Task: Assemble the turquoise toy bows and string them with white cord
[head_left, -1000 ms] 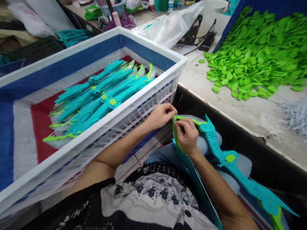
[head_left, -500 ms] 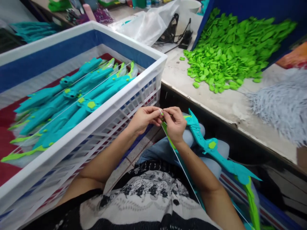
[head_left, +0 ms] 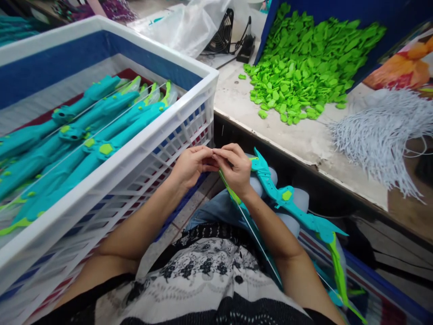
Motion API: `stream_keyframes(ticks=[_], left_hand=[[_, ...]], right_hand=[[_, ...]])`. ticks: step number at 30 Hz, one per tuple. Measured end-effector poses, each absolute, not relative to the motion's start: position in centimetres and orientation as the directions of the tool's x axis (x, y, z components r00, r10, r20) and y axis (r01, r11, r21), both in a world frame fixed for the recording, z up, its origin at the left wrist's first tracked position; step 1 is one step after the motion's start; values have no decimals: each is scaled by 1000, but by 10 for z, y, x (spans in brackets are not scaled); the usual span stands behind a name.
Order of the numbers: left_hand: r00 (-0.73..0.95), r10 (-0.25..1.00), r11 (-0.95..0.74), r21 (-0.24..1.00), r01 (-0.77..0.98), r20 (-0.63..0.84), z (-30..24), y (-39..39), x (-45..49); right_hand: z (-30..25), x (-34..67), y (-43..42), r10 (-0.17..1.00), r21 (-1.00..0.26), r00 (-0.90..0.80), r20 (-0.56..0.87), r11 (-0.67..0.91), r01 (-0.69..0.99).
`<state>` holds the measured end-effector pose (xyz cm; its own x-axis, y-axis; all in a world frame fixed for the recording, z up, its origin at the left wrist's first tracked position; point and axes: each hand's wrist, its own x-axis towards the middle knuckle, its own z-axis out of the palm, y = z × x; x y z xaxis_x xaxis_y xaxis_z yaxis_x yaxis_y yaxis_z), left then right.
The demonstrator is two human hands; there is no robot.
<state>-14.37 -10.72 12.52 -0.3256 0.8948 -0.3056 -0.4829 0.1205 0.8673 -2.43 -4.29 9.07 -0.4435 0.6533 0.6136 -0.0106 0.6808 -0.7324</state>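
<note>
A teal and green toy bow lies across my lap, its white string running beside my right forearm. At one green limb end of the bow, my left hand and my right hand meet with fingertips pinched together. My left hand is closed on the end of the string, mostly covered by the fingers. My right hand is closed around the tip of the green limb, which comes out below its fingers. The exact tip is hidden.
To the left, a white plastic crate holds several similar toy bows. Across the bench spread many small green plastic pieces, spilling from a blue bin. A bundle of white strings lies at right; a small fan stands behind.
The camera has turned a little right, so the scene sits further left. My fingertips are still together at the bow's tip, and the white loop seen between them before is now hidden.
</note>
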Motion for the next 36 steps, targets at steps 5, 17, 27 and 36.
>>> stream_keyframes(ticks=[5,17,27,36], left_hand=[[-266,912,198,902,-384,-313,127,-110,-150],[-344,928,212,963,168,-144,121,-118,-150],[-206,978,176,675,717,-36,127,-135,-154],[-245,969,170,626,761,34,123,-140,-147]], right_hand=[[96,-19,-32,555,-654,-537,635,757,9],[79,-14,-38,755,-933,-561,340,347,-98],[64,-18,-55,640,-748,-505,579,663,-18],[55,-18,-61,725,-816,-500,474,575,59]])
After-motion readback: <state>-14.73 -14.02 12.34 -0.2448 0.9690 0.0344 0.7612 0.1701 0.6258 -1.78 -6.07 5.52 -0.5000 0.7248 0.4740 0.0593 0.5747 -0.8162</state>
